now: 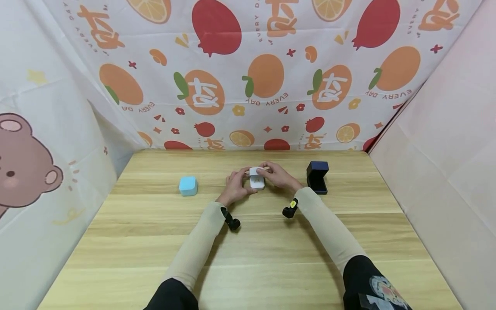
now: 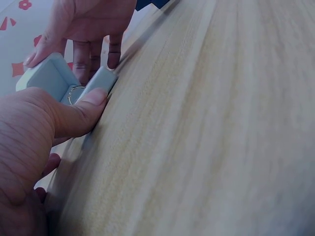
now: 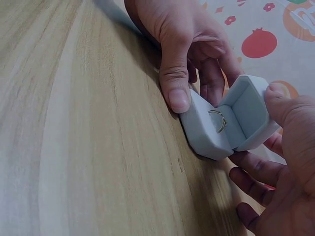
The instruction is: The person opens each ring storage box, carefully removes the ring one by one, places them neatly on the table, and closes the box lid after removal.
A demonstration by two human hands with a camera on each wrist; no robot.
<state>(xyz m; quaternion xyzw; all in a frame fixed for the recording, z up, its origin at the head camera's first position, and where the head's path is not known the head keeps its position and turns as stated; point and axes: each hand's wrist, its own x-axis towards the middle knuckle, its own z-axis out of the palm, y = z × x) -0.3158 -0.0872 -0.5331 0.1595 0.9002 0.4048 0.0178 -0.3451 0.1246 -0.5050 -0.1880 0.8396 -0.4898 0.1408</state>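
A small white ring box [image 1: 257,183] stands with its lid raised on the wooden table, between both hands. A thin gold-coloured ring [image 3: 222,123] sits upright in its base, seen clearly in the right wrist view. My left hand [image 1: 234,188] grips the base, thumb pressed on its front edge. With the thumb on the outside of the lid [image 3: 253,103], my right hand [image 1: 280,174] holds the lid from the other side; its other fingers are near the hinge.
A light blue box [image 1: 188,186] with rounded corners lies to the left of the hands. To the right stands a dark navy ring box [image 1: 317,181], lid up. A fruit-print cloth [image 1: 240,120] hangs behind the wooden table [image 1: 263,267], and pale cloths line both sides.
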